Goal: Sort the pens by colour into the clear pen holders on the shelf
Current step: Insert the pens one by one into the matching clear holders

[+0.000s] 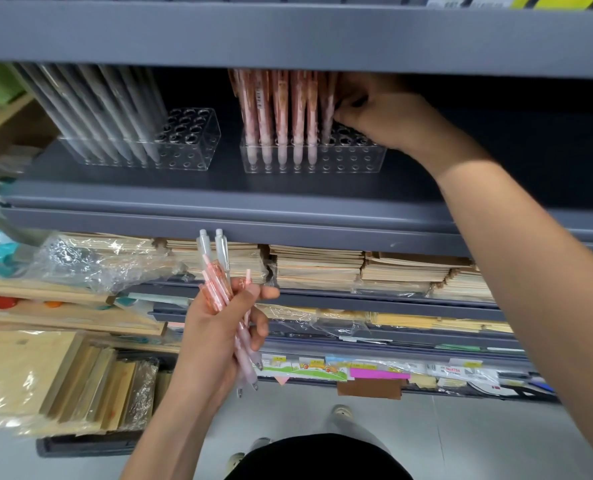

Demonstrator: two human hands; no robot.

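Two hands: left hand grips slim plastic pens; right hand seemingly pinches a pink pen in clear holder.

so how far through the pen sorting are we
Done: grey pens fill much of the left clear holder, and pink pens stand in the right clear holder. In hand: the right hand pinches a pink pen there. Left: the left hand grips a bundle of pink and grey pens, and both holders show empty holes.
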